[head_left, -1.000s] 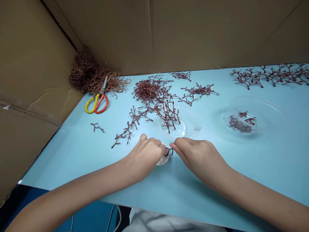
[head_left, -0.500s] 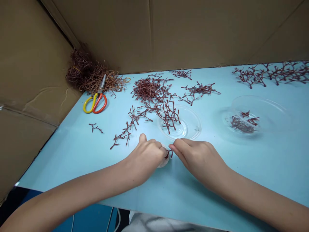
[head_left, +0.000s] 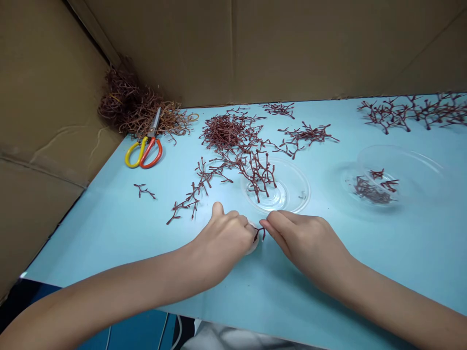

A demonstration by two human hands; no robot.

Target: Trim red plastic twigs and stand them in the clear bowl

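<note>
My left hand (head_left: 228, 238) is closed around a small white object, and only its rounded edge (head_left: 252, 249) shows below the fingers. The rest of it is hidden. My right hand (head_left: 310, 243) pinches one end of a small dark red branched twig (head_left: 261, 232) between thumb and fingers. The twig's other end reaches the white object beside my left fist. Just beyond the hands lies a clear plastic lid (head_left: 297, 189) with several red branched twigs (head_left: 258, 175) on and over its left side.
A dense heap of red twigs (head_left: 226, 131) lies mid-table, with smaller clusters around it. Scissors with yellow and red handles (head_left: 148, 148) rest by a brown tangled pile (head_left: 134, 107) in the corner. A clear container (head_left: 375, 189) holds short pieces. Cardboard walls (head_left: 292, 53) enclose the table.
The camera view has shifted slightly, so most table items appear a little further right. Both hands keep nearly the same pose, with the twig still between them.
</note>
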